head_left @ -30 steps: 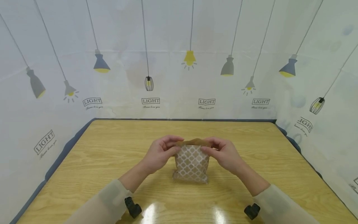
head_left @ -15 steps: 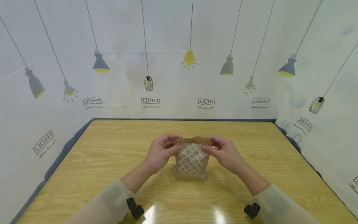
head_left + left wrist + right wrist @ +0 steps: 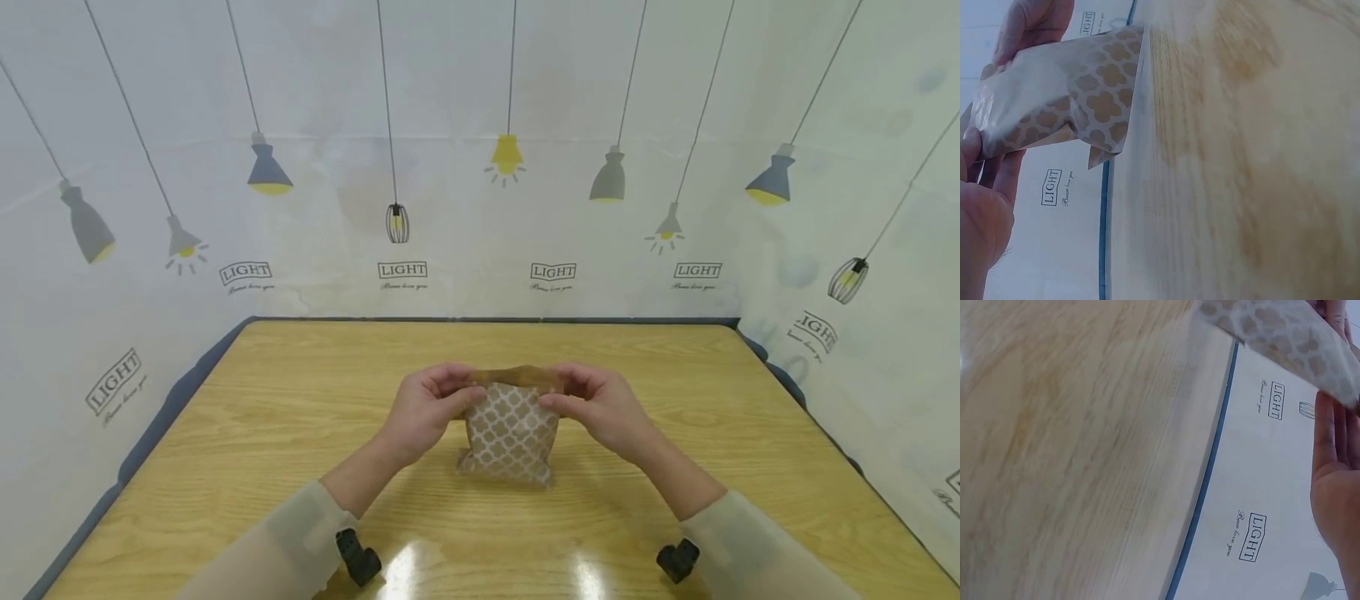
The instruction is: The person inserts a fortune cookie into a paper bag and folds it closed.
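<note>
A brown paper bag with a white lattice pattern stands on the wooden table, its plain brown top edge folded or bent at the upper rim. My left hand pinches the bag's upper left corner, thumb in front and fingers behind. At the opposite upper corner my right hand pinches it the same way. In the left wrist view the bag shows a creased side and its lower end near the tabletop. The right wrist view catches the bag at the top, beside my right hand. What the bag contains is hidden.
The light wooden table extends around the bag on all sides. Behind it and at both sides hangs a pale sheet printed with lamps. A small black camera sits at the left wrist, another black camera at the right.
The bag's brown top edge shows slightly more, and the bag has shifted a little to the left. Both hands keep their pinch at the top corners.
</note>
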The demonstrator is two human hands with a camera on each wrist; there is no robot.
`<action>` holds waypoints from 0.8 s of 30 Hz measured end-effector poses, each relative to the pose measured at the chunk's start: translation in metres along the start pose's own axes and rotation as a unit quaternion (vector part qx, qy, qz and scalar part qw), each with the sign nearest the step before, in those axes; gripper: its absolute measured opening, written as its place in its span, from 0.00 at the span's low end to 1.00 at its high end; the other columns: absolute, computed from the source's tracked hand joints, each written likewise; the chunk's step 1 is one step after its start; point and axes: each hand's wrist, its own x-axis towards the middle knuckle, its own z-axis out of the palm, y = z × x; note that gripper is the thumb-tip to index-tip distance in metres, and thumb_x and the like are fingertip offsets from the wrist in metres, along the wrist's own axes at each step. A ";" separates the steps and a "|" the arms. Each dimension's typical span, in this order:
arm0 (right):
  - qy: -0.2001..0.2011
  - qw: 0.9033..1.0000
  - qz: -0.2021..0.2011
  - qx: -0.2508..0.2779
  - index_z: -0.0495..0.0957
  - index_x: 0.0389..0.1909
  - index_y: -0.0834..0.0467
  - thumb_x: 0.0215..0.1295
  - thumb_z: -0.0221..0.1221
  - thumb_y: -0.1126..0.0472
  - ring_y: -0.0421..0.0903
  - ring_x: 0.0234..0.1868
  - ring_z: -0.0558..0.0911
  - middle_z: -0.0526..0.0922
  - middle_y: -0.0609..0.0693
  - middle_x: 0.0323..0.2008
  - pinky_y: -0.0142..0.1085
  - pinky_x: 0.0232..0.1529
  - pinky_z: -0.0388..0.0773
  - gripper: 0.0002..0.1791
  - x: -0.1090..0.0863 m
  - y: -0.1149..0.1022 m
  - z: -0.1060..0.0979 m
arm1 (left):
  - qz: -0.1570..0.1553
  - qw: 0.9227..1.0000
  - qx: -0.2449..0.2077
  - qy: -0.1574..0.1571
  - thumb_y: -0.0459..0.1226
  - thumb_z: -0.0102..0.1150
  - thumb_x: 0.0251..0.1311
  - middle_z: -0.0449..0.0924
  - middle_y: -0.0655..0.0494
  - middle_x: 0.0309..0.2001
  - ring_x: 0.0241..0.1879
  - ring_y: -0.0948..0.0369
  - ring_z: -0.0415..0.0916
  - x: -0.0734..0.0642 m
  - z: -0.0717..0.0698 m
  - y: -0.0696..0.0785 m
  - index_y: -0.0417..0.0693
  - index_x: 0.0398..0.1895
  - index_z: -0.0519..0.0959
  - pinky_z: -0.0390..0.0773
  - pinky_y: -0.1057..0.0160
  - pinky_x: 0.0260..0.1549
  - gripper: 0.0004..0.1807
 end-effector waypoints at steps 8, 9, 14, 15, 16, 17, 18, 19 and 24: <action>0.019 1.000 0.001 0.008 0.88 0.50 0.66 0.76 0.68 0.63 0.39 0.40 0.90 0.92 0.51 0.41 0.37 0.46 0.91 0.10 0.003 -0.001 0.000 | 0.001 1.000 0.004 0.001 0.28 0.64 0.76 0.94 0.55 0.47 0.41 0.66 0.89 0.000 -0.001 0.002 0.30 0.58 0.84 0.91 0.62 0.44 0.13; 0.022 1.000 0.001 0.008 0.88 0.50 0.66 0.76 0.68 0.63 0.39 0.39 0.89 0.92 0.52 0.41 0.37 0.46 0.91 0.10 0.003 -0.002 -0.001 | 0.001 1.000 0.006 0.001 0.29 0.63 0.77 0.93 0.53 0.48 0.41 0.66 0.89 0.000 -0.001 0.002 0.31 0.58 0.84 0.91 0.62 0.44 0.12; 0.018 1.000 0.006 0.007 0.87 0.51 0.67 0.76 0.68 0.63 0.39 0.39 0.88 0.90 0.57 0.41 0.33 0.45 0.89 0.11 0.003 -0.005 0.000 | 0.000 1.000 0.017 -0.007 0.29 0.61 0.79 0.92 0.44 0.52 0.42 0.65 0.89 0.000 -0.002 0.002 0.32 0.60 0.83 0.92 0.61 0.45 0.13; 0.017 1.000 0.006 0.005 0.87 0.52 0.66 0.76 0.69 0.63 0.40 0.38 0.87 0.89 0.57 0.40 0.33 0.44 0.89 0.11 0.003 -0.004 0.000 | 0.000 1.000 0.018 -0.013 0.29 0.60 0.79 0.92 0.44 0.53 0.42 0.65 0.89 0.000 -0.002 0.002 0.33 0.61 0.83 0.92 0.61 0.45 0.13; 0.016 1.000 0.006 0.001 0.87 0.52 0.66 0.76 0.69 0.63 0.40 0.38 0.87 0.88 0.57 0.40 0.32 0.43 0.88 0.11 0.003 -0.004 0.000 | 0.002 1.000 0.022 -0.019 0.30 0.61 0.79 0.91 0.44 0.53 0.42 0.64 0.89 0.000 -0.002 0.001 0.33 0.61 0.83 0.91 0.61 0.45 0.13; 0.016 1.000 0.005 -0.003 0.87 0.53 0.66 0.76 0.69 0.63 0.41 0.37 0.86 0.88 0.58 0.40 0.32 0.41 0.87 0.11 0.003 -0.004 0.000 | 0.001 0.999 0.025 -0.024 0.31 0.62 0.78 0.91 0.45 0.53 0.42 0.64 0.88 -0.001 -0.002 0.001 0.35 0.61 0.84 0.91 0.61 0.45 0.14; 0.018 1.000 0.004 -0.011 0.87 0.53 0.65 0.76 0.69 0.63 0.42 0.37 0.85 0.87 0.58 0.39 0.32 0.40 0.86 0.11 0.003 -0.003 0.000 | 0.001 0.999 0.028 -0.030 0.31 0.64 0.77 0.91 0.46 0.52 0.42 0.64 0.87 -0.001 -0.002 0.001 0.37 0.61 0.84 0.91 0.61 0.45 0.14; 0.019 1.000 0.003 -0.018 0.88 0.53 0.64 0.75 0.69 0.63 0.42 0.36 0.84 0.86 0.58 0.38 0.32 0.39 0.85 0.11 0.003 -0.002 0.001 | 0.001 0.999 0.033 -0.034 0.32 0.66 0.76 0.91 0.48 0.52 0.42 0.64 0.86 -0.001 -0.001 0.000 0.39 0.61 0.85 0.91 0.61 0.44 0.15; 0.017 1.000 -0.003 -0.021 0.88 0.54 0.63 0.75 0.70 0.63 0.41 0.35 0.83 0.86 0.57 0.38 0.32 0.36 0.83 0.12 0.003 0.001 0.002 | 0.004 0.999 0.048 -0.018 0.34 0.72 0.71 0.93 0.54 0.48 0.40 0.62 0.85 -0.001 0.001 -0.001 0.45 0.60 0.87 0.88 0.64 0.41 0.16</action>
